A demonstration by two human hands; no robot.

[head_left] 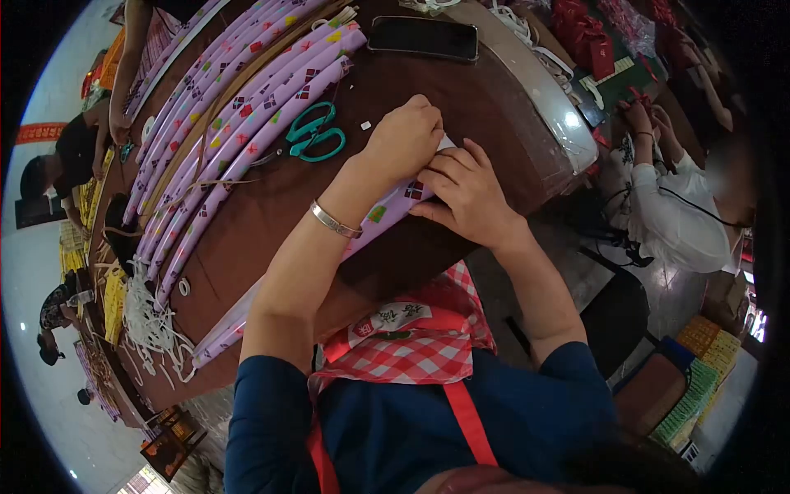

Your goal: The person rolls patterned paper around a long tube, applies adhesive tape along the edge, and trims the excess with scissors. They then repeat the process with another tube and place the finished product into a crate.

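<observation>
A purple roll point(387, 207) with a colourful printed pattern lies slantwise across the front of the brown-covered table, passing under my left forearm. My left hand point(403, 138), with a silver bracelet at the wrist, is closed in a pinch at the roll's upper end; its fingertips are partly hidden. Curled around the same end is my right hand point(465, 189), its fingers on the printed surface. A white bit point(447, 142) shows between the two hands. Left of my hands rest teal-handled scissors point(314, 136), their blades pointing to the pile of rolls.
Many similar purple rolls point(247, 99) are piled at the left, with white strips point(152, 321) at their lower ends. A black phone point(423, 39) lies at the back. At right sit a person in white point(679, 214) and a black chair point(613, 313). More people stand far left.
</observation>
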